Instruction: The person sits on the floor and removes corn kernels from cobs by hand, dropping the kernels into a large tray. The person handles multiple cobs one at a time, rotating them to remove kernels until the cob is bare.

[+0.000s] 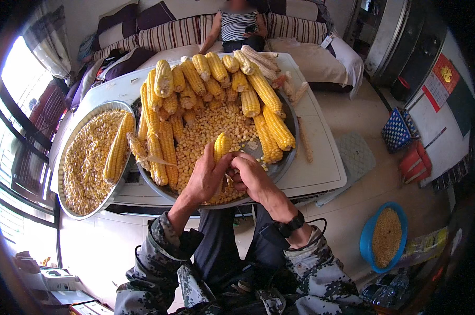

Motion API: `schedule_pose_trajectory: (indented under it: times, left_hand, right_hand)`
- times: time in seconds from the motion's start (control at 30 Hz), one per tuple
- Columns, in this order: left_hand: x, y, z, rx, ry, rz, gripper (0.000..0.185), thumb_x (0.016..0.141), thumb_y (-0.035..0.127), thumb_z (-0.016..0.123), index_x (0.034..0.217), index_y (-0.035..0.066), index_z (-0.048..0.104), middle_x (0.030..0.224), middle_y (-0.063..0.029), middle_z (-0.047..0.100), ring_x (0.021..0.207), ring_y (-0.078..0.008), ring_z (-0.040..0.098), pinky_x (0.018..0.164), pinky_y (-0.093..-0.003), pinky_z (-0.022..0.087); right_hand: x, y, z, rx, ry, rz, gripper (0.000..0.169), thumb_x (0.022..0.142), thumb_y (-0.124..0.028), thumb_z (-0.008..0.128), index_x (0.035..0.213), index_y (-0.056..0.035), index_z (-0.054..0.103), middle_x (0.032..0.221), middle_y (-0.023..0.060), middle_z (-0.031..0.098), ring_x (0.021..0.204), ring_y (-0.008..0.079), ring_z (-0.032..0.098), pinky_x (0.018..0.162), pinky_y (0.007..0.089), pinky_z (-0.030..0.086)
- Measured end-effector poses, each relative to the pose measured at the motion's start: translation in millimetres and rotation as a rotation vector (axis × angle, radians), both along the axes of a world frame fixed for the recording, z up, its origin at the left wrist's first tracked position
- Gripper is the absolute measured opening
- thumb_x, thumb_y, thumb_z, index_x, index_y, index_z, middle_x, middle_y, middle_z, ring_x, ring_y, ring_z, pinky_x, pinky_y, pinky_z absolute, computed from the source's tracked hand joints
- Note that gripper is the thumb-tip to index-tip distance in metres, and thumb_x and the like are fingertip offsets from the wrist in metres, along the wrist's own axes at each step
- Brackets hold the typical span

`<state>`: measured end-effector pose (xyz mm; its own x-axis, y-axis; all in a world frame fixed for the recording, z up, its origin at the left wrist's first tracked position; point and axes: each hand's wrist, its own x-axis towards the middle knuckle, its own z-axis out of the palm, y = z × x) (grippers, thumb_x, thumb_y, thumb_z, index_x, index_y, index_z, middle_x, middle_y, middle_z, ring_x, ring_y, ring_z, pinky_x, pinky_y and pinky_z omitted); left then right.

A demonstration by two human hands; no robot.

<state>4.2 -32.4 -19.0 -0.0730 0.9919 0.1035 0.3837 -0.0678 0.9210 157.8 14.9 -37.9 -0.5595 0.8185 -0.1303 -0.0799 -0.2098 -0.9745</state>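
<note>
My left hand is closed around an ear of yellow corn, whose tip points up and away from me. Against the lower part of that ear, my right hand has its fingers curled; whether it grips anything is hidden. Both hands are over the near side of a large round metal pan. Loose corn kernels cover the pan's middle. Whole ears of corn are piled along its far side, with more at the left and right. Near my left wrist, one ear with a strip of dry husk leans over the rim.
Left of the pan, a metal basin holds kernels and one ear. Bare cobs lie on the white table behind and right. A person sits on the sofa beyond. A blue basin of kernels stands on the floor.
</note>
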Motion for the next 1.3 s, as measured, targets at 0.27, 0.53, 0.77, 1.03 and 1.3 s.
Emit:
schedule_pose_trajectory:
  times: [0.27, 0.53, 0.77, 1.03, 1.3]
  left_hand:
    - [-0.5, -6.5, 4.3, 0.001, 0.036, -0.024, 0.047, 0.100, 0.021, 0.052, 0.136, -0.003, 0.033, 0.099, -0.0288, 0.064, 0.093, -0.0431, 0.065, 0.078, -0.0475, 0.050]
    - [0.6, -6.2, 2.7, -0.015, -0.038, -0.039, 0.051, 0.094, 0.018, 0.054, 0.139, 0.001, 0.036, 0.105, -0.0270, 0.061, 0.092, -0.0404, 0.064, 0.079, -0.0446, 0.050]
    - [-2.5, -3.8, -3.6, -0.045, -0.282, -0.063, 0.059, 0.092, 0.021, 0.051, 0.145, 0.003, 0.034, 0.108, -0.0202, 0.059, 0.097, -0.0268, 0.059, 0.084, -0.0360, 0.049]
    - [4.4, -6.2, 9.9, -0.017, -0.157, -0.023, 0.046, 0.099, 0.032, 0.050, 0.133, 0.001, 0.045, 0.107, -0.0140, 0.060, 0.097, -0.0196, 0.057, 0.084, -0.0340, 0.048]
    - [5.7, 2.7, 10.6, -0.156, -0.175, 0.052, 0.037, 0.104, 0.034, 0.055, 0.121, 0.001, 0.053, 0.095, -0.0030, 0.062, 0.084, -0.0105, 0.057, 0.074, -0.0271, 0.050]
  right_hand:
    - [1.1, -3.4, 20.6, -0.159, -0.037, 0.009, 0.027, 0.095, -0.033, 0.049, 0.098, -0.0082, 0.059, 0.085, 0.0025, 0.055, 0.072, 0.0132, 0.053, 0.060, 0.0323, 0.045]
    - [0.2, 3.4, -11.6, 0.688, -0.213, 0.001, 0.016, 0.095, -0.013, 0.047, 0.094, 0.0015, 0.053, 0.093, 0.0206, 0.056, 0.085, 0.0350, 0.058, 0.073, 0.0429, 0.046]
    - [-0.3, 3.0, -6.2, 0.411, -0.155, 0.014, 0.017, 0.098, -0.014, 0.046, 0.092, 0.0002, 0.052, 0.094, 0.0220, 0.056, 0.090, 0.0371, 0.058, 0.076, 0.0450, 0.047]
    - [6.0, -0.2, -11.2, 0.866, -0.198, -0.053, 0.017, 0.099, -0.013, 0.043, 0.098, 0.0011, 0.053, 0.095, 0.0216, 0.056, 0.088, 0.0383, 0.057, 0.075, 0.0454, 0.047]
    - [-0.8, 7.4, -27.9, 0.508, -0.098, -0.019, 0.019, 0.099, -0.019, 0.045, 0.094, -0.0020, 0.053, 0.089, 0.0153, 0.057, 0.077, 0.0294, 0.057, 0.065, 0.0385, 0.047]
